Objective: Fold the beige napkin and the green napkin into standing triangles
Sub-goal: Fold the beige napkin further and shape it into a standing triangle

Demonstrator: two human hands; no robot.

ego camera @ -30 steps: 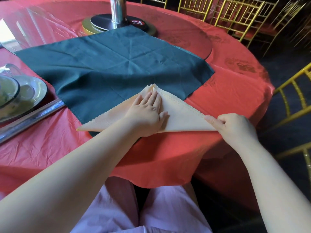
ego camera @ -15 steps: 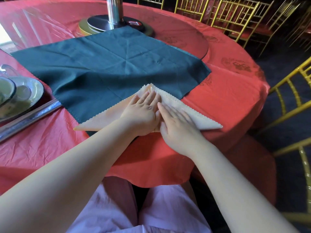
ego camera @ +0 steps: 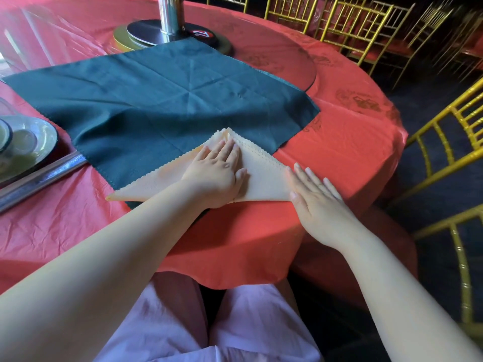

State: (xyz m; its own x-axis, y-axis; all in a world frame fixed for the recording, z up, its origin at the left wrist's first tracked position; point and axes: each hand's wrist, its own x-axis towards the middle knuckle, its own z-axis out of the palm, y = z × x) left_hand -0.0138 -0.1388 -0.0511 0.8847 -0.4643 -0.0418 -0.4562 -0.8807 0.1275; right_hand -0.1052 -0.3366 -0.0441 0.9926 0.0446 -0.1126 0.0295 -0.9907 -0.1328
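Red-clothed round table, green napkin spread flat, plate at left

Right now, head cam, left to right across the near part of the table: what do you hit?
plate → left hand, flat on the beige napkin → right hand, flat at the napkin's right corner → gold chair beside the table.

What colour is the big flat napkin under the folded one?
Dark green; the square cloth napkin shows best in the head view.
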